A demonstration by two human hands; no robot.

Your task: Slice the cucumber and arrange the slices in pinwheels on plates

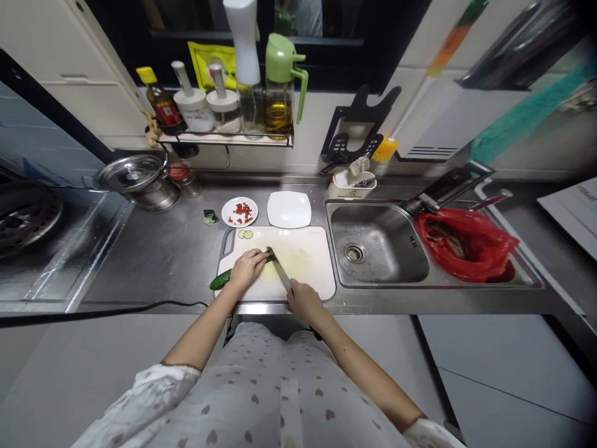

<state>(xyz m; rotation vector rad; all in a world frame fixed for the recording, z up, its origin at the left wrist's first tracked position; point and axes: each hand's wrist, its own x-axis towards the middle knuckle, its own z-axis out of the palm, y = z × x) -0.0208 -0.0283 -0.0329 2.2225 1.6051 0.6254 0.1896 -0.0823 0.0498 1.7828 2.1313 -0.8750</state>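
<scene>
The person's left hand point(249, 266) is pressed down on a green cucumber point(221, 279), with the fingers curled over it to keep it in place. The cucumber lies on the left side of a white cutting board point(305, 258), and its end sticks out past the board's left edge. The right hand point(304, 301) is closed tight around the handle of a knife point(280, 271). The blade rests on the board, just beside the left hand's fingers, at the cut end of the cucumber. Two round cucumber slices point(245, 234) sit near the top left corner of the board. Behind the board are a small plate with chopped red bits point(239, 212) and a bare white square plate point(289, 209). To the right is a metal sink point(377, 249), and next to it a red plastic bag point(466, 242).
</scene>
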